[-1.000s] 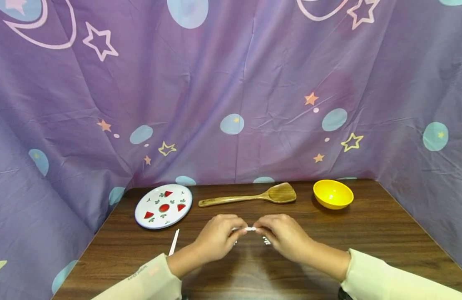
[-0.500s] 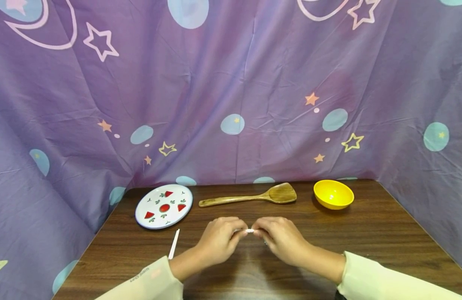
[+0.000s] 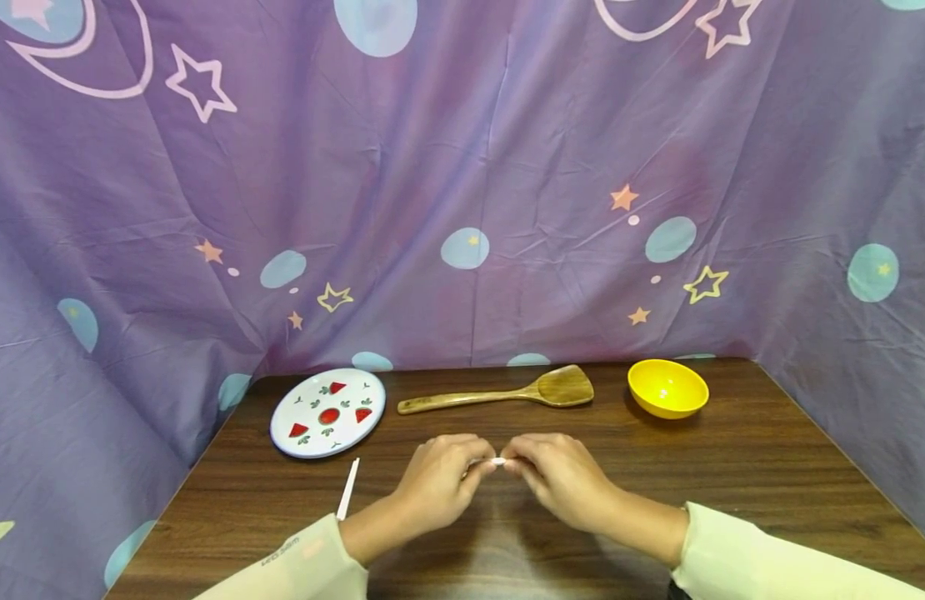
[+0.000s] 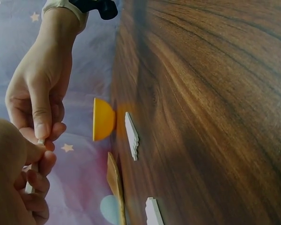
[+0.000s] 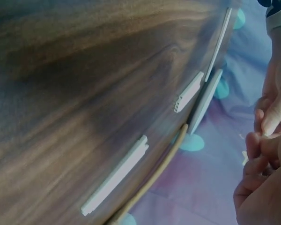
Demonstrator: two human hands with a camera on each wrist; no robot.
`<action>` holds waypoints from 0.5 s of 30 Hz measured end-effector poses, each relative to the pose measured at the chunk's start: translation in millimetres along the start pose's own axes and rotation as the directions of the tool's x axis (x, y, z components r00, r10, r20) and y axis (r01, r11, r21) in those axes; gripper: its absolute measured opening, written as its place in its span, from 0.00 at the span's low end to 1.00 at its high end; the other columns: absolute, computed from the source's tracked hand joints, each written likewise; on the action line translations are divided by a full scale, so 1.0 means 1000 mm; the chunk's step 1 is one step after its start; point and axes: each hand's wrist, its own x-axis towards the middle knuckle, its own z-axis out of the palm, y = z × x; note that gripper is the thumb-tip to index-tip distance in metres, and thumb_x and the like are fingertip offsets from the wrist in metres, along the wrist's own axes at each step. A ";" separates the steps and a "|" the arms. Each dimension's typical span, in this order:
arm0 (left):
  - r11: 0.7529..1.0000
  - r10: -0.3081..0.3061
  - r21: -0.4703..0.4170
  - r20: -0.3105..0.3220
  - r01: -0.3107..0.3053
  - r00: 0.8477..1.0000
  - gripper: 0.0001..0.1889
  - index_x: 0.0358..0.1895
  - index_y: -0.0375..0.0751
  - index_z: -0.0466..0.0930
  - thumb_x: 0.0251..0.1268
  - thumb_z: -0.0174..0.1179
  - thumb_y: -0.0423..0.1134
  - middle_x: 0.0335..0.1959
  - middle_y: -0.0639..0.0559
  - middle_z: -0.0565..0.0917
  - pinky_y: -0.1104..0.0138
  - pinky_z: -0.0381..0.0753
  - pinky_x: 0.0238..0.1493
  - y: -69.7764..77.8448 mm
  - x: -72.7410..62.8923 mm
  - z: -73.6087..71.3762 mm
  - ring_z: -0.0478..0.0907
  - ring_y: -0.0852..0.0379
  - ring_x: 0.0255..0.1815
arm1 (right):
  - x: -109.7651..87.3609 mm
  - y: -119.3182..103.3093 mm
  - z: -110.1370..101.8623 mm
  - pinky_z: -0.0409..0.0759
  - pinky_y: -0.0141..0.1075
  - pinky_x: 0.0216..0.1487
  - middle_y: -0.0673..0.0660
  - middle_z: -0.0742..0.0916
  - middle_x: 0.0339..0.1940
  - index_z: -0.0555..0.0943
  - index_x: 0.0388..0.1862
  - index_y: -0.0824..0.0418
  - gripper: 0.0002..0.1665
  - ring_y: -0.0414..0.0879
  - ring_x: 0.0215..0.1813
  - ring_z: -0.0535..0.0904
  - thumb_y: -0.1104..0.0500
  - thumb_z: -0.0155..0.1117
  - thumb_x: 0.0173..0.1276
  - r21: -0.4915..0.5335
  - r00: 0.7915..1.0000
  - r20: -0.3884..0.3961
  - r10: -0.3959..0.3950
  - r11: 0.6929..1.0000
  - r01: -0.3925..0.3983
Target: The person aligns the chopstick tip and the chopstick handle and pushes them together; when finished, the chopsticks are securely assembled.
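A thin white stick (image 3: 498, 461) bridges my two hands above the table, most of it hidden by fingers. My left hand (image 3: 442, 482) pinches one end between thumb and fingers, and the stick (image 4: 34, 168) also shows along its curled fingers in the left wrist view. The other end is pinched by my right hand (image 3: 562, 481), its thumb pressing near the left fingertips. On the table below lie two groups of short white sticks: one bundle (image 5: 189, 92) with several ends showing, and a longer one (image 5: 114, 176). Both are out of sight in the head view.
A white plate (image 3: 327, 442) with red fruit patterns stands at the back left. A long white stick (image 3: 347, 490) lies in front of it, by my left forearm. Behind my hands is a wooden spatula (image 3: 500, 396); a yellow bowl (image 3: 667, 390) sits back right. Purple cloth (image 3: 462, 183) hangs behind the table.
Both hands have dropped a little and come slightly closer together, still pinching the white stick. White sticks seen below the hands earlier are now hidden behind them. The other objects stay put.
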 end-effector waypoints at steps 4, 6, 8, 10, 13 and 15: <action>0.999 -0.032 -0.028 0.024 0.033 0.999 0.04 0.41 0.45 0.87 0.72 0.65 0.40 0.37 0.57 0.88 0.71 0.82 0.36 0.001 0.000 -0.003 0.81 0.67 0.35 | 0.003 0.002 -0.006 0.85 0.34 0.39 0.46 0.90 0.36 0.87 0.40 0.56 0.02 0.35 0.36 0.84 0.61 0.71 0.70 0.022 0.998 0.059 0.021 1.000 -0.022; 0.998 -0.045 -0.049 0.032 0.047 0.998 0.06 0.42 0.45 0.88 0.74 0.63 0.40 0.39 0.58 0.88 0.69 0.83 0.40 0.001 0.000 -0.004 0.82 0.66 0.38 | 0.005 0.003 -0.009 0.85 0.33 0.40 0.46 0.91 0.37 0.88 0.42 0.55 0.04 0.33 0.36 0.83 0.60 0.71 0.70 0.047 0.995 0.094 0.045 0.998 -0.050; 0.995 -0.061 -0.075 0.041 0.064 0.997 0.07 0.43 0.43 0.88 0.75 0.61 0.40 0.37 0.58 0.87 0.69 0.83 0.40 0.000 -0.001 -0.005 0.82 0.66 0.37 | 0.006 0.005 -0.012 0.85 0.32 0.40 0.45 0.90 0.37 0.88 0.42 0.54 0.04 0.32 0.37 0.82 0.59 0.71 0.70 0.076 0.991 0.116 0.067 0.994 -0.076; 0.991 -0.078 -0.109 0.052 0.083 0.996 0.08 0.44 0.42 0.87 0.77 0.59 0.38 0.35 0.57 0.86 0.71 0.82 0.39 -0.002 -0.002 -0.006 0.80 0.67 0.35 | 0.008 0.008 -0.015 0.85 0.32 0.40 0.44 0.90 0.36 0.88 0.41 0.54 0.03 0.31 0.36 0.82 0.59 0.71 0.70 0.108 0.988 0.128 0.086 0.989 -0.100; 0.981 -0.110 -0.155 0.060 0.118 0.992 0.08 0.45 0.40 0.87 0.77 0.58 0.34 0.31 0.55 0.84 0.72 0.80 0.37 -0.005 -0.004 -0.007 0.77 0.68 0.32 | 0.009 0.012 -0.019 0.84 0.31 0.40 0.43 0.89 0.33 0.88 0.39 0.55 0.01 0.31 0.36 0.81 0.59 0.71 0.70 0.164 0.983 0.135 0.124 0.976 -0.145; 0.965 -0.140 -0.211 0.073 0.153 0.987 0.07 0.44 0.40 0.86 0.77 0.58 0.32 0.31 0.53 0.85 0.71 0.81 0.36 -0.007 -0.005 -0.007 0.78 0.67 0.32 | 0.010 0.014 -0.022 0.83 0.31 0.38 0.43 0.89 0.32 0.88 0.38 0.55 0.01 0.32 0.35 0.80 0.59 0.71 0.70 0.196 0.977 0.137 0.161 0.963 -0.186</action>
